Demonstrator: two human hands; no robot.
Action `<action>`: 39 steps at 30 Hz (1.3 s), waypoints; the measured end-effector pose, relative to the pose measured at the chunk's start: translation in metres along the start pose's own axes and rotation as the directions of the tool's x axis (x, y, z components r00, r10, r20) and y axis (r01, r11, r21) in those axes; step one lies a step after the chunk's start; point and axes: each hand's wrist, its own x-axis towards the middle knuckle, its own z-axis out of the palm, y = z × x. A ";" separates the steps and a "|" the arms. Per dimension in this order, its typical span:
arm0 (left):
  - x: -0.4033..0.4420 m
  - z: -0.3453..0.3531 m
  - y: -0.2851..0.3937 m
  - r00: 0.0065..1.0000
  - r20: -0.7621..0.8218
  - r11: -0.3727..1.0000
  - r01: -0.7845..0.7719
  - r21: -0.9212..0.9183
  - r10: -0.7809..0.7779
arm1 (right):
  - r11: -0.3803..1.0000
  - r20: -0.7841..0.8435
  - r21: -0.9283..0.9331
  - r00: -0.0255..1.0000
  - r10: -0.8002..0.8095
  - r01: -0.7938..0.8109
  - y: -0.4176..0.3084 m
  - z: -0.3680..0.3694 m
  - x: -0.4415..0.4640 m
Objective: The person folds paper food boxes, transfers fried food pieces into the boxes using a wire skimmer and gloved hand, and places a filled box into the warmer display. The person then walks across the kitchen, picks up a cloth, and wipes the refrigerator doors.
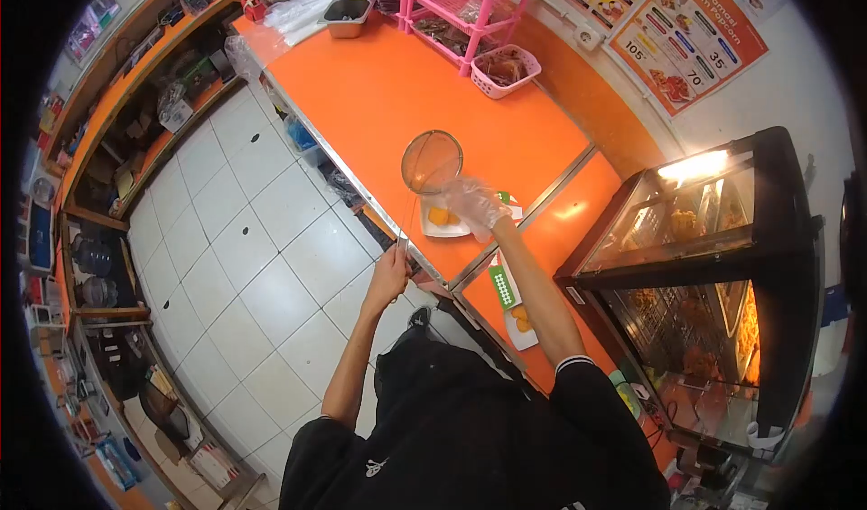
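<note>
My left hand [388, 275] is closed around the thin metal handle of a round wire-mesh strainer [432, 156]. The strainer's basket is held above the orange counter. My right hand [479, 206], in a clear plastic glove, is at the basket's lower edge; the glove and blur hide how its fingers are set. Just below that hand, a white paper food box [444, 230] with golden fried pieces [440, 215] in it rests near the counter's front edge. A second paper box [522, 336] with a green patterned flap and fried food lies by my right forearm.
A glass-sided heated display case [686, 212] holding fried food stands at the right. At the back of the orange counter [361, 103] are a pink rack [452, 13], a pink basket [506, 69] and a metal pan [347, 18]. Tiled floor [244, 230] and shelves lie left.
</note>
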 end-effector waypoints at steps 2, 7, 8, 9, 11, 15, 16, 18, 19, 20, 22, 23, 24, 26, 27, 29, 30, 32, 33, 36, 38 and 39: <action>0.003 -0.003 0.003 0.999 -0.042 1.000 -0.006 0.017 0.007 | 1.000 0.086 -0.008 0.996 0.010 -0.009 0.008 -0.005 -0.012; 0.000 -0.011 0.007 0.999 -0.044 0.996 0.028 -0.088 -0.032 | 0.022 0.200 0.930 0.555 0.808 -0.367 0.002 0.086 -0.065; 0.000 -0.012 0.007 0.998 -0.047 0.991 0.036 -0.132 -0.042 | -0.166 0.309 0.935 0.488 0.816 -0.314 0.000 0.107 -0.076; 0.001 -0.012 0.006 0.998 -0.038 0.991 0.037 -0.126 -0.042 | -0.496 0.410 0.868 0.561 0.719 0.002 -0.003 0.131 -0.088; 0.004 -0.011 0.005 0.998 -0.050 0.981 0.013 -0.194 -0.023 | -0.746 0.446 0.596 0.650 0.615 0.297 -0.009 0.144 -0.097; 0.014 -0.002 0.009 0.999 -0.028 0.978 0.017 -0.207 -0.023 | -0.916 0.629 0.286 0.666 0.401 0.282 -0.025 0.152 -0.070; 0.022 0.001 0.003 0.999 -0.031 0.973 0.007 -0.231 -0.014 | -0.926 0.644 0.238 0.667 0.375 0.291 -0.027 0.140 -0.062; 0.032 0.008 0.001 1.000 -0.023 0.970 -0.004 -0.241 -0.001 | -0.730 0.729 0.630 0.526 0.438 -0.265 -0.026 0.085 -0.049; 0.034 0.014 0.003 0.999 -0.048 0.974 -0.028 -0.227 0.017 | -0.479 0.713 0.699 0.475 0.515 -0.531 -0.024 0.072 -0.046; 0.036 0.018 0.002 0.997 -0.074 0.975 -0.051 -0.214 0.036 | -0.192 0.691 0.624 0.420 0.588 -0.757 -0.023 0.062 -0.043; 0.039 0.023 0.001 0.995 -0.088 0.979 -0.058 -0.196 0.042 | 0.006 0.599 0.528 0.377 0.707 -0.849 -0.021 0.065 -0.040; 0.039 0.023 0.001 0.995 -0.085 0.973 -0.062 -0.224 0.044 | -0.026 0.509 0.562 0.321 0.799 -0.827 -0.021 0.104 -0.034; 0.037 0.024 0.000 0.996 -0.082 0.965 -0.065 -0.254 0.045 | -0.034 0.511 0.562 0.314 0.801 -0.827 -0.018 0.124 -0.033; 0.030 0.026 0.001 0.996 -0.080 0.970 -0.065 -0.234 0.048 | -0.075 0.385 0.626 0.224 0.895 -0.776 -0.013 0.147 -0.036; 0.027 0.028 0.001 0.995 -0.085 0.974 -0.069 -0.217 0.052 | -0.088 0.342 0.648 0.186 0.921 -0.757 -0.012 0.157 -0.037; 0.020 0.030 -0.003 0.997 -0.065 0.975 -0.058 -0.216 0.045 | 0.248 -0.403 0.664 -0.058 0.913 -0.706 -0.013 0.156 -0.040; 0.017 0.031 -0.004 0.998 -0.057 0.974 -0.050 -0.222 0.038 | 0.233 -0.399 0.665 -0.074 0.914 -0.710 -0.010 0.156 -0.043; 0.013 0.038 -0.002 0.998 -0.057 0.972 -0.040 -0.234 0.027 | -0.169 0.211 0.840 0.023 0.977 -0.516 -0.006 0.114 -0.055; 0.011 0.041 -0.002 0.997 -0.073 0.966 -0.030 -0.255 0.012 | -0.044 0.052 0.877 0.004 0.999 -0.479 -0.011 0.110 -0.057; 0.009 0.044 -0.007 0.998 -0.066 0.979 -0.018 -0.202 0.004 | 0.012 0.020 0.910 0.072 0.997 -0.414 -0.023 0.101 -0.065; 0.013 0.045 -0.022 0.993 -0.120 0.988 -0.032 -0.151 0.014 | 0.009 0.042 0.924 0.126 0.991 -0.381 -0.030 0.096 -0.076; 0.011 0.044 -0.024 0.992 -0.122 0.982 -0.039 -0.184 0.017 | 0.006 0.053 0.931 0.154 0.987 -0.366 -0.034 0.094 -0.083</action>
